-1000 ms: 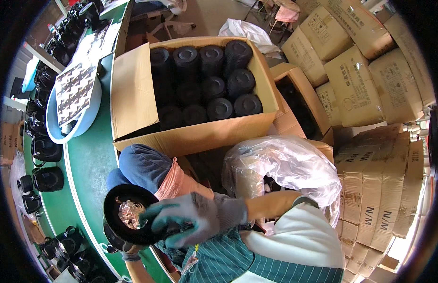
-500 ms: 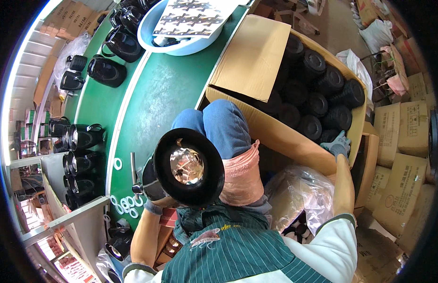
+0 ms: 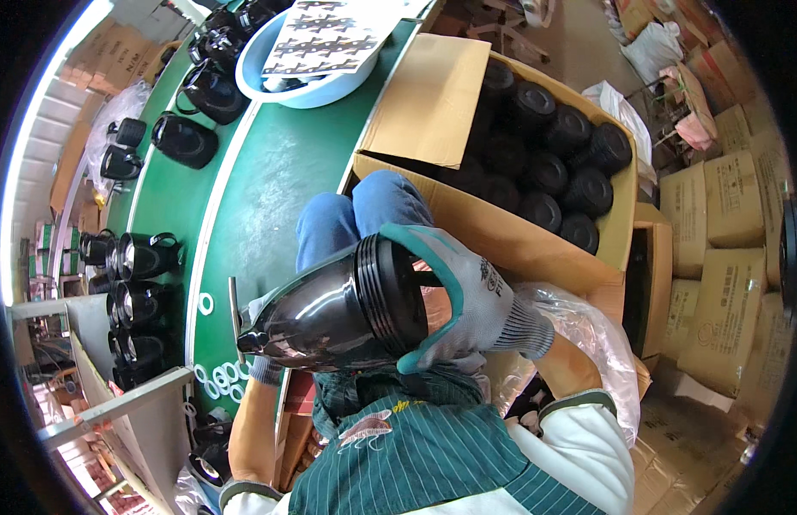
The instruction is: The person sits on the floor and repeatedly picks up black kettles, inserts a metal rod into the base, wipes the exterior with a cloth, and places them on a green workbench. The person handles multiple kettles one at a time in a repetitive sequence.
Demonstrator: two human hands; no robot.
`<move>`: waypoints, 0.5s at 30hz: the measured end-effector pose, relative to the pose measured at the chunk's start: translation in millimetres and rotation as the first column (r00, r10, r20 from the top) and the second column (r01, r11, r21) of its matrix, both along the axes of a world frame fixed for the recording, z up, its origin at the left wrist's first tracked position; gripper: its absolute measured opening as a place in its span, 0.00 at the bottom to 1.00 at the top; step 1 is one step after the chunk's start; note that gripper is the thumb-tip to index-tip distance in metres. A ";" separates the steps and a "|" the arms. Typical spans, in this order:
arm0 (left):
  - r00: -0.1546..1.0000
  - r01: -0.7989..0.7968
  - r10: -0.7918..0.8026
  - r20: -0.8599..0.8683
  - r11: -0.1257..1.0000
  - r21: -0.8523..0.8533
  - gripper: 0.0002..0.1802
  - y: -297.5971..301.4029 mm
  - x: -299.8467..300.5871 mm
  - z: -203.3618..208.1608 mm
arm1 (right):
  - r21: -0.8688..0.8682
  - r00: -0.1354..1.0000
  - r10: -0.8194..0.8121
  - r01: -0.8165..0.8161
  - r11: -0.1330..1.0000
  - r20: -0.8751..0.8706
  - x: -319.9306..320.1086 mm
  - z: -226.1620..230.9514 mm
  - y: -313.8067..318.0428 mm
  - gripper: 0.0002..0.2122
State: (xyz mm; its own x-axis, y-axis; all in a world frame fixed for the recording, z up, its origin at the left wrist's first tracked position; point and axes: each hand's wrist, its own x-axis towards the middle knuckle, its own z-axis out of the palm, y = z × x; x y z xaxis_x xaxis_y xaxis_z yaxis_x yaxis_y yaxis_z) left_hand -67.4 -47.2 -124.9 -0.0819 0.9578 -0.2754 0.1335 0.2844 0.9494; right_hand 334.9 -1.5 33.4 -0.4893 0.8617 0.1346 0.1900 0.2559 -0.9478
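A glossy black jug body point(image 3: 317, 313) lies on its side in front of my chest. My left hand point(image 3: 263, 367), gloved and mostly hidden beneath it, is closed on it near the narrow end. My right hand point(image 3: 476, 296), in a grey and teal glove, wraps round a black ribbed screw-type base point(image 3: 386, 296) at the jug body's wide end. The two black parts touch; I cannot tell whether the threads are engaged. To the right, an open cardboard box point(image 3: 501, 219) holds several black ribbed round parts point(image 3: 546, 173) like that base.
A green bench point(image 3: 274, 184) runs along the left, bearing black jugs point(image 3: 184, 140), white rings point(image 3: 218, 378) and a light blue basin point(image 3: 330, 90) with a printed sheet on it. By the jug body's narrow end stands a metal rod point(image 3: 235, 309). Stacked cartons point(image 3: 716, 309) stand at right.
My right hand has come from the box to the jug body, bringing a black ribbed base. The jug body has turned from its opening facing up to lying sideways.
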 end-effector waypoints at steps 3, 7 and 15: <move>1.000 0.001 -0.001 0.007 0.998 0.056 0.05 -7.6 -9.8 1.0 | 0.131 0.999 0.040 -0.042 0.991 0.018 -12.0 -1.6 -9.5 0.65; 1.000 0.018 -0.020 0.023 0.995 0.102 0.06 -8.2 -12.7 27.6 | 0.227 0.991 0.071 -0.096 0.969 0.117 -21.1 1.5 -16.3 0.66; 0.968 0.035 -0.045 0.247 0.998 0.046 0.11 -6.1 -14.8 77.2 | 0.260 0.976 0.078 -0.131 0.957 0.203 -36.8 12.5 -28.3 0.69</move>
